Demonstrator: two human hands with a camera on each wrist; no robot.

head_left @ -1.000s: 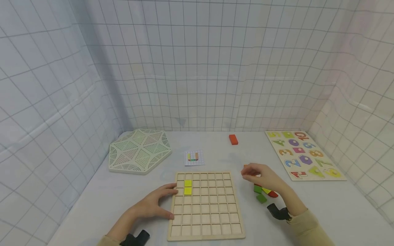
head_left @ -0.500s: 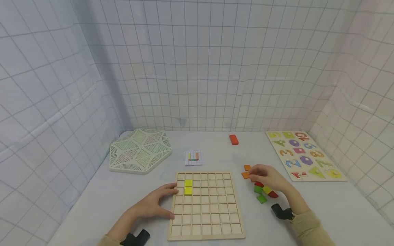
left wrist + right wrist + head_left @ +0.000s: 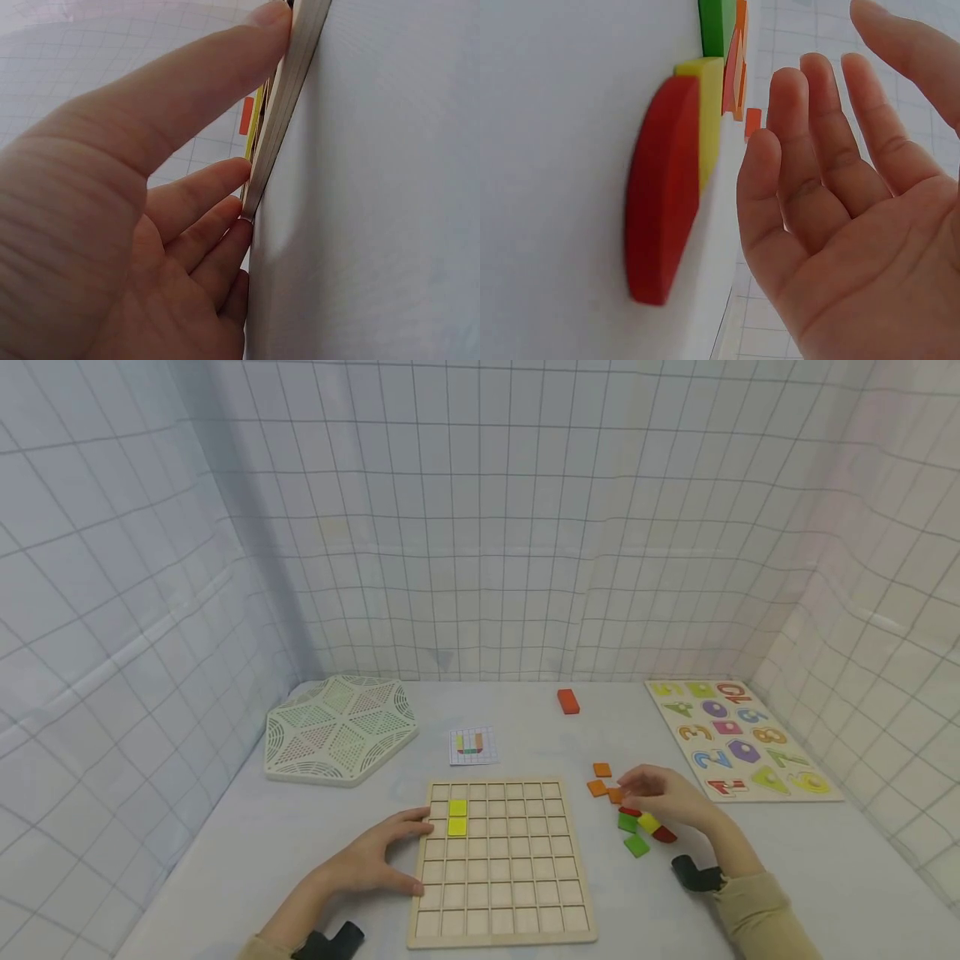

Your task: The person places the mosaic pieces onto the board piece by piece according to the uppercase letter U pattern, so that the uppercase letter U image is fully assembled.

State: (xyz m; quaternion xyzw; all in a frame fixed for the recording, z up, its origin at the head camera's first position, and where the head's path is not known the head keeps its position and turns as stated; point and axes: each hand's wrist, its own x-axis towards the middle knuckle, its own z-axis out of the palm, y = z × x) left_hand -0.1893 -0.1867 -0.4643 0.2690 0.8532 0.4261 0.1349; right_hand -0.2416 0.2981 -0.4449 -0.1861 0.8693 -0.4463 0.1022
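My left hand (image 3: 367,860) rests at the left side of a wooden grid board (image 3: 502,939). Its thumb and fingertips touch the board's edge (image 3: 289,90), as the left wrist view also shows. Two yellow square tiles (image 3: 458,808) sit one above the other in the board's second column. To the right of the board, my right hand (image 3: 667,797) hovers beside loose pieces, fingers loosely bent and palm empty. Near it lie orange tiles (image 3: 602,770), green tiles (image 3: 637,846), a yellow tile (image 3: 648,822) and red pieces with a curved side (image 3: 660,195).
A pattern card (image 3: 473,747) with a coloured U shape lies behind the board. Farther back is a red block (image 3: 568,702). A hexagonal patterned board (image 3: 341,731) stands at the back left, a number-and-shape puzzle (image 3: 742,743) at the right. Gridded cloth walls (image 3: 480,527) enclose the table.
My right hand has shifted right and slightly nearer to me, uncovering the orange tiles. The left hand and the board have stayed put.
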